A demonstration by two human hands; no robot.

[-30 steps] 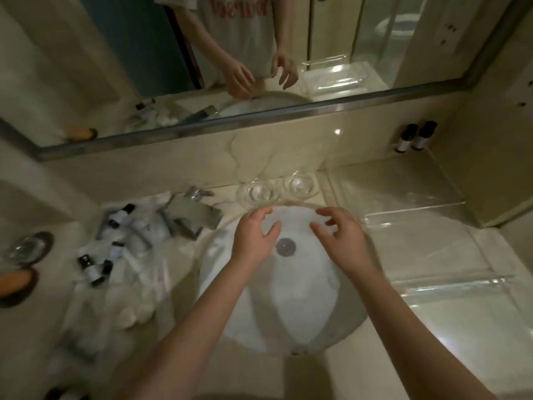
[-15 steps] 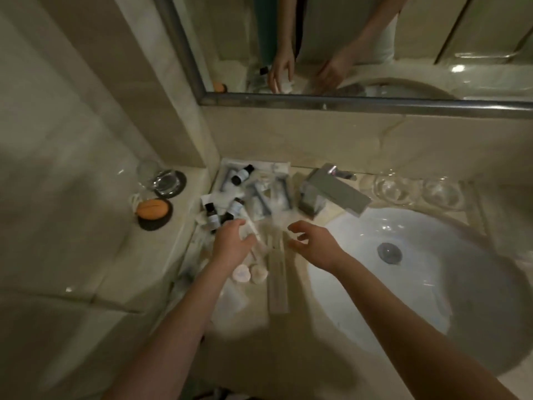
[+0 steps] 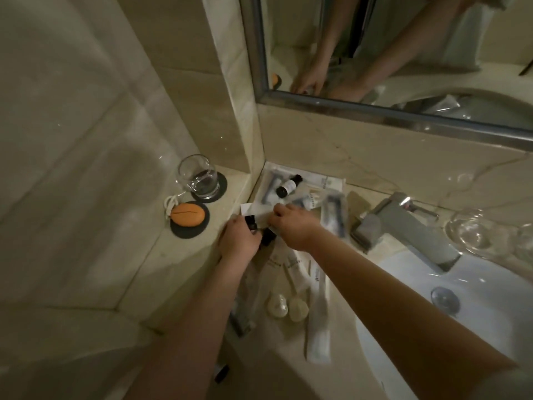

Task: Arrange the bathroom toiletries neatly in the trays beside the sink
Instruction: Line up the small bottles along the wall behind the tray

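Left hand (image 3: 239, 241) curls around a black-capped bottle (image 3: 251, 222); right hand (image 3: 291, 225) bends its fingers onto a white packet (image 3: 258, 212) (pinching or merely pressing: cannot tell). Counted: three black caps, two between the hands, one on a spare bottle (image 3: 287, 186) lying in the tray (image 3: 331, 180) just beyond the right hand; two round soaps (image 3: 277, 306) between the forearms; one glass (image 3: 199, 177); two coasters (image 3: 184, 233).

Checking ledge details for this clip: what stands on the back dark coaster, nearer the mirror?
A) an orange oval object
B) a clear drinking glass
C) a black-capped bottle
B: the clear drinking glass stands on the back coaster, while the orange oval object lies on the front coaster.
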